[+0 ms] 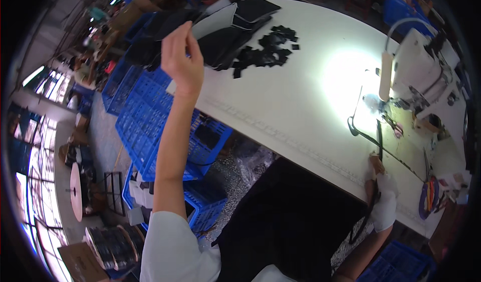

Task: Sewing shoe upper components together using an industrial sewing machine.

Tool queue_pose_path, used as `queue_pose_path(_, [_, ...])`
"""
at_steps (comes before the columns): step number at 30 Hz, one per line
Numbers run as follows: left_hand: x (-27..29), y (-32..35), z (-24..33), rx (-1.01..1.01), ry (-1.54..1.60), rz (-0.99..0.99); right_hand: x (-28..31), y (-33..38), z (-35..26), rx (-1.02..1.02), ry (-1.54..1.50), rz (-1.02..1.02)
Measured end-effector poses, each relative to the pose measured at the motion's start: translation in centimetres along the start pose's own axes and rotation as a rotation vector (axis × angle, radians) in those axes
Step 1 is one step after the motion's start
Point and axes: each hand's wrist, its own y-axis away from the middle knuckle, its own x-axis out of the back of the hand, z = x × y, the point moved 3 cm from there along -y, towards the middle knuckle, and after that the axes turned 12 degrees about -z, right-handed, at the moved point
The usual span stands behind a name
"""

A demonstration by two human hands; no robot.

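Observation:
My left hand is raised over the table's far left, near the stacked dark pieces. Its fingers are drawn together in a pinch; whatever they hold, if anything, does not show. Low at the right, my right hand is closed round a black strap. The strap runs up toward a lit sewing machine, and a dark length hangs below the hand past the table edge. A pair of scissors lies by the machine. Small black pieces are scattered on the white table.
A stack of black and grey flat pieces covers the table's far left corner. Blue crates stand on the floor at the left. A wound spool sits lower left. At the table's right edge lies a purple and orange object.

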Motion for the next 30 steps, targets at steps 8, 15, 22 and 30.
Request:
queue_pose_path(8, [-2.2, 4.1, 21.2, -0.663, 0.549, -0.567, -0.2, 0.2, -1.0, 0.137, 0.636, 0.003])
queue_pose_path(15, [-5.2, 4.7, 23.0, -0.709, 0.819, -0.95, -0.2, -2.7, -5.2, 0.27, 0.722, 0.063])
queue_pose_path(22, [-7.6, 6.2, 23.0, -0.497, 0.718, -0.917, 0.1, -2.7, -2.8, -0.368, 0.045, -0.017])
queue_pose_path(30, [-8.6, 5.1, 20.6, -0.502, 1.305, -1.165, 0.0, -1.1, -2.4, 0.179, 0.539, 0.063])
